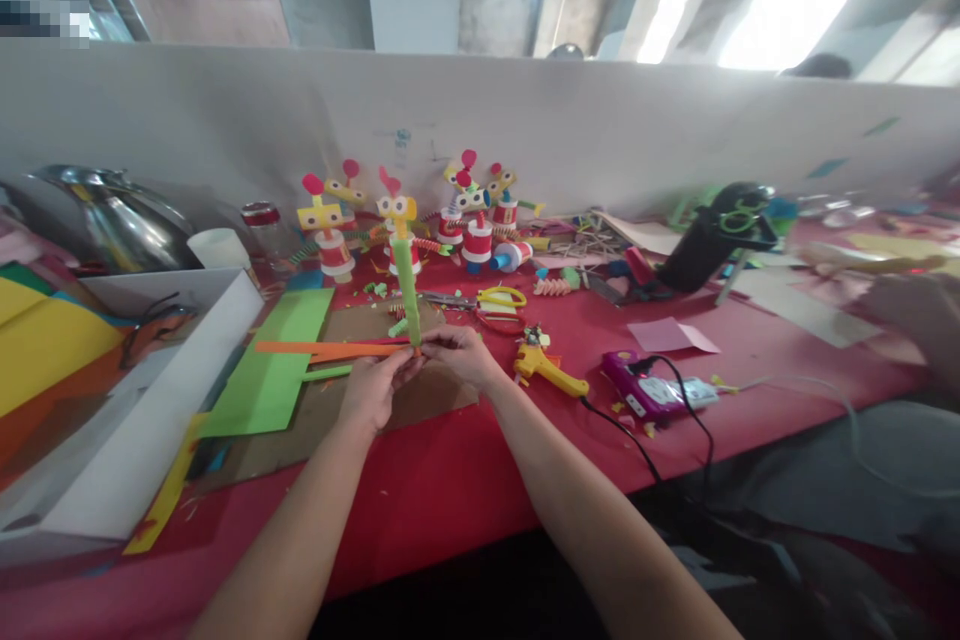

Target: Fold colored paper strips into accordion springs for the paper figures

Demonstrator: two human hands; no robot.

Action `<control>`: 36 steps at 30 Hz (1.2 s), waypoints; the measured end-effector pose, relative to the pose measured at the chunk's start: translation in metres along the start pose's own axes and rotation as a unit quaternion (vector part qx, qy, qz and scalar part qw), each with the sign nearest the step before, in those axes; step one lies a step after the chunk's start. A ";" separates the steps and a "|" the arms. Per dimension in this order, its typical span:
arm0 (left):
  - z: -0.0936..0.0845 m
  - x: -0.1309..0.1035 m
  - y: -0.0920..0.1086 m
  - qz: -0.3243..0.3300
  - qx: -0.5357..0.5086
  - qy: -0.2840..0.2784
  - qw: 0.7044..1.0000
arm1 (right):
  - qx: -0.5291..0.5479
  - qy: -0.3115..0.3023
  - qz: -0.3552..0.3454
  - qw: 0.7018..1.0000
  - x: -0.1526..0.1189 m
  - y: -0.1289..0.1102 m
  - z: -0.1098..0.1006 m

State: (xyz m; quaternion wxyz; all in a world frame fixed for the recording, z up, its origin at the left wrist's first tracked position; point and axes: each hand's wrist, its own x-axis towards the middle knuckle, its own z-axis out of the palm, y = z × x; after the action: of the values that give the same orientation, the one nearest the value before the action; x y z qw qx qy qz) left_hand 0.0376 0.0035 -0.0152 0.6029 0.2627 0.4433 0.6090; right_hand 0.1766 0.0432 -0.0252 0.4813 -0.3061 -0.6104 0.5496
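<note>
Forearms [574, 475] above a red tabletop [442, 480]
Left hand [373, 388] and right hand [461, 352], fingers pinching a green strip [407, 285] and an orange strip [337, 350].

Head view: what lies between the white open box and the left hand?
The head view shows a green paper sheet over brown cardboard, long orange paper strips, a thin green strip, and a yellow paper strip beside the box.

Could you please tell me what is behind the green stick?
A toy figure: its head and body edges show, but the green stick covers the body's middle, which cannot be seen.
</note>
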 end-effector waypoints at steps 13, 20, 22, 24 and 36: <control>0.000 -0.001 0.002 -0.007 -0.005 0.026 1.000 | -0.079 -0.053 -0.077 0.993 -0.003 -0.001 -0.003; -0.002 0.001 0.002 0.015 -0.012 0.034 0.999 | -0.135 -0.042 -0.110 0.984 -0.003 0.008 -0.003; -0.002 0.002 0.002 0.008 -0.019 0.036 0.999 | -0.140 -0.036 -0.104 0.984 -0.004 0.011 -0.002; -0.003 0.002 0.003 0.001 -0.022 0.030 0.999 | -0.155 -0.033 -0.102 0.982 -0.004 0.014 -0.002; -0.006 0.002 0.002 -0.010 0.037 0.042 0.998 | -0.121 0.055 -0.022 0.991 -0.005 0.003 0.001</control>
State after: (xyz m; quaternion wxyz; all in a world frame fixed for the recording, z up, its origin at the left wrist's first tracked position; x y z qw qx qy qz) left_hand 0.0309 0.0047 -0.0166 0.5794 0.2548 0.4934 0.5966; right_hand 0.1768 0.0388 -0.0296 0.4850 -0.3784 -0.6517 0.4437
